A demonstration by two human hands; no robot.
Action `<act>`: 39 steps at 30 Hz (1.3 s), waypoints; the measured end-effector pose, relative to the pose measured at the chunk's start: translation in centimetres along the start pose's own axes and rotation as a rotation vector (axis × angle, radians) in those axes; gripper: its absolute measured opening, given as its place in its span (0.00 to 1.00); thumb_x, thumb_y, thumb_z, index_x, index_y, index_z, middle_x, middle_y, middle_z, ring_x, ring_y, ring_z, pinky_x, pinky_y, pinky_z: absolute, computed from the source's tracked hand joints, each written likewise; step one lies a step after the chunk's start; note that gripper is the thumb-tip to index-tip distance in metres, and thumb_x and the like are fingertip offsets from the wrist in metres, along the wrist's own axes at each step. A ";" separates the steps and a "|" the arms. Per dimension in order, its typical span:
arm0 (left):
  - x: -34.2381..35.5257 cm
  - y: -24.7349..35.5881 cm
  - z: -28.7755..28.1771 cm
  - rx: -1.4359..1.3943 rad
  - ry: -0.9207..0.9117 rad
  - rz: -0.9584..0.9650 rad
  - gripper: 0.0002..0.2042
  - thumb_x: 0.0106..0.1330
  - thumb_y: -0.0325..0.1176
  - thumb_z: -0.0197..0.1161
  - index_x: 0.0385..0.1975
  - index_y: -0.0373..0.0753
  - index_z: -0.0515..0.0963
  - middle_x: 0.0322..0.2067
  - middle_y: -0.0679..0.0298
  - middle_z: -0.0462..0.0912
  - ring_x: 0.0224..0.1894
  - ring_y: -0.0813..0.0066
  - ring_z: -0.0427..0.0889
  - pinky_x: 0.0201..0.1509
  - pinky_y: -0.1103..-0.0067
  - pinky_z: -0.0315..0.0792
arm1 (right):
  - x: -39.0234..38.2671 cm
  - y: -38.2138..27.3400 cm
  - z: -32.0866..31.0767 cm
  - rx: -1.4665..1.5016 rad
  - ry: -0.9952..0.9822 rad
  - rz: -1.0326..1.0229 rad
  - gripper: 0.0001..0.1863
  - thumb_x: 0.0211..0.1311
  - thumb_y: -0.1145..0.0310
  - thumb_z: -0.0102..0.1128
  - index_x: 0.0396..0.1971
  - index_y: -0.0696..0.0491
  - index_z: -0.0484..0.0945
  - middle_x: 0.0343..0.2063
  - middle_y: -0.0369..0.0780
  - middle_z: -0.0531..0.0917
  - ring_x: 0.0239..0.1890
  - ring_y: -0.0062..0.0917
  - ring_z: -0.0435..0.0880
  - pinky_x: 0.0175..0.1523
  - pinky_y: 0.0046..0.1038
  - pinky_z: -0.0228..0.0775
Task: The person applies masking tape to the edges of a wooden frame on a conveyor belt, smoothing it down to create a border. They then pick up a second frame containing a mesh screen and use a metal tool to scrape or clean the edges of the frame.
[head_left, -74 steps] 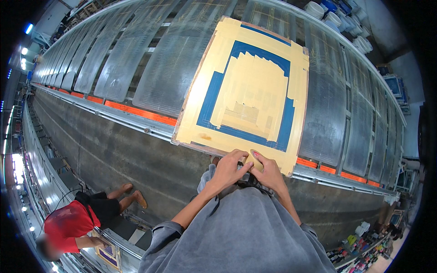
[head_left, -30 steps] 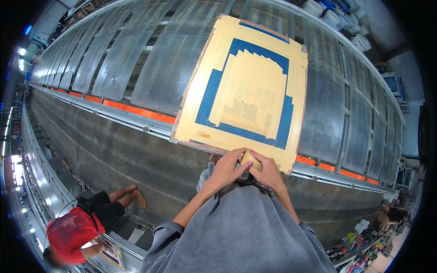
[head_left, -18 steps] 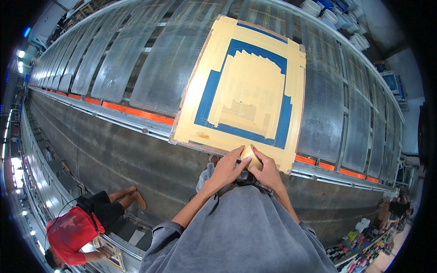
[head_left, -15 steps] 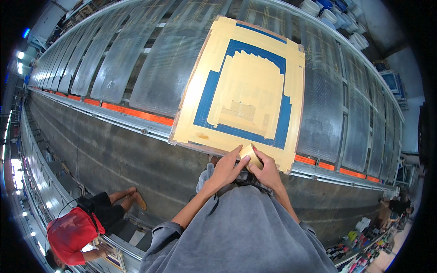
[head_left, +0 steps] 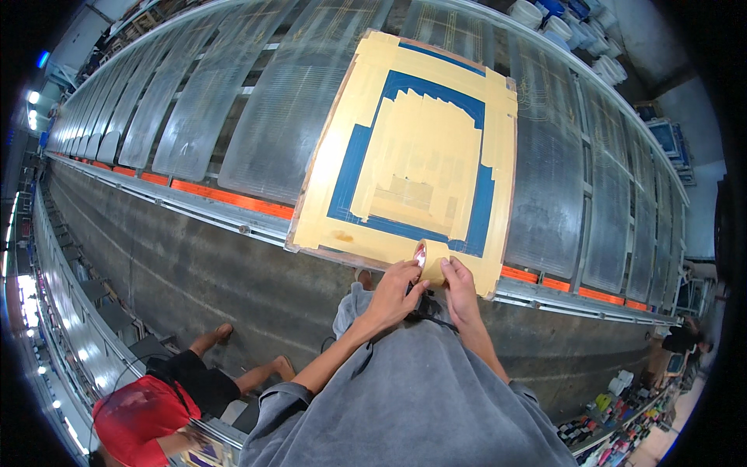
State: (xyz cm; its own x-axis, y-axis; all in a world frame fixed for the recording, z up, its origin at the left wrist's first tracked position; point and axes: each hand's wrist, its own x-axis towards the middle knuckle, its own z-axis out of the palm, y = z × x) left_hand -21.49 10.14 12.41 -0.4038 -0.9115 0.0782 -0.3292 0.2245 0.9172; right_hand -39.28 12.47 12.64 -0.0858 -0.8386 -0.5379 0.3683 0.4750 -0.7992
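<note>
As a worker in a grey shirt stands over a long counter (head_left: 264,140) of grey panels, the left hand (head_left: 397,293) grips a roll of yellow tape (head_left: 421,257), tilted on edge, while the right hand (head_left: 461,288) pinches the tape just beside it. The roll is held over the near edge of a large taped frame (head_left: 420,156), whose yellow strips leave an irregular blue band showing around the middle. Beyond the counter's far rail, white buckets (head_left: 526,14) and a blue bucket (head_left: 551,7) crowd together, with pale tubs (head_left: 608,70) clustered near them; what they hold cannot be made out. At lower right, small coloured items (head_left: 611,420) sit massed together, too small to identify. At lower left, a co-worker in a red shirt (head_left: 140,416) bends over a smaller frame (head_left: 206,453), partly cut off by the picture's edge.
</note>
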 end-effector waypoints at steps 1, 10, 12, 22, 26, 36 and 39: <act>-0.3 0.3 0.0 -0.063 -0.033 -0.079 0.15 0.73 0.36 0.62 0.50 0.30 0.79 0.42 0.49 0.85 0.44 0.58 0.84 0.49 0.70 0.75 | 0.6 0.3 -0.9 -0.228 0.024 0.005 0.21 0.75 0.65 0.58 0.61 0.59 0.73 0.53 0.40 0.82 0.54 0.22 0.81 0.56 0.27 0.73; -1.0 0.7 -0.5 -0.468 -0.139 -0.362 0.16 0.83 0.39 0.49 0.45 0.32 0.79 0.30 0.70 0.77 0.33 0.84 0.71 0.37 0.79 0.69 | -0.8 -4.1 0.1 -0.596 -0.236 -0.312 0.30 0.60 0.59 0.71 0.60 0.56 0.74 0.52 0.43 0.81 0.56 0.28 0.79 0.61 0.29 0.70; -0.7 0.7 -0.5 -0.509 -0.126 -0.379 0.17 0.83 0.40 0.50 0.44 0.32 0.79 0.29 0.71 0.76 0.32 0.84 0.70 0.36 0.80 0.68 | -0.7 -5.0 0.2 -0.702 -0.365 -0.239 0.29 0.61 0.60 0.69 0.60 0.56 0.74 0.51 0.42 0.81 0.56 0.28 0.79 0.62 0.29 0.69; 1.3 3.8 -2.7 -0.650 -0.210 -0.390 0.16 0.81 0.41 0.55 0.48 0.33 0.79 0.35 0.71 0.80 0.37 0.87 0.74 0.41 0.83 0.71 | -0.5 -0.8 -0.3 0.092 -0.139 0.147 0.26 0.76 0.46 0.49 0.54 0.55 0.77 0.43 0.39 0.84 0.43 0.24 0.85 0.48 0.32 0.80; 1.5 4.0 -3.1 -0.663 -0.250 -0.433 0.17 0.78 0.42 0.60 0.50 0.32 0.79 0.38 0.69 0.82 0.41 0.84 0.76 0.45 0.82 0.72 | -1.2 -1.4 0.5 0.201 -0.044 0.253 0.30 0.75 0.41 0.47 0.55 0.54 0.77 0.44 0.40 0.85 0.44 0.27 0.86 0.47 0.34 0.81; 1.6 4.7 -2.6 -0.499 -0.259 -0.277 0.23 0.71 0.38 0.67 0.60 0.31 0.75 0.47 0.60 0.84 0.49 0.75 0.81 0.56 0.76 0.74 | -0.5 -1.1 -0.1 0.558 -0.097 0.385 0.34 0.74 0.33 0.41 0.58 0.49 0.75 0.50 0.39 0.84 0.53 0.32 0.85 0.54 0.39 0.80; 1.2 4.8 -3.1 -0.503 -0.316 -0.296 0.24 0.71 0.38 0.67 0.61 0.30 0.74 0.48 0.59 0.84 0.49 0.74 0.81 0.55 0.75 0.75 | -0.3 0.0 -0.8 0.607 -0.251 0.400 0.36 0.75 0.33 0.40 0.61 0.49 0.73 0.51 0.39 0.83 0.53 0.31 0.84 0.52 0.39 0.80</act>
State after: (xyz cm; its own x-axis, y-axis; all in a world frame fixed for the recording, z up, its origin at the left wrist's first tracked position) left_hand -20.91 9.02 18.15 -0.6137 -0.7479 -0.2530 -0.0568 -0.2778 0.9590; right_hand -39.95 12.93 12.60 0.3473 -0.7035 -0.6201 0.7765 0.5865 -0.2304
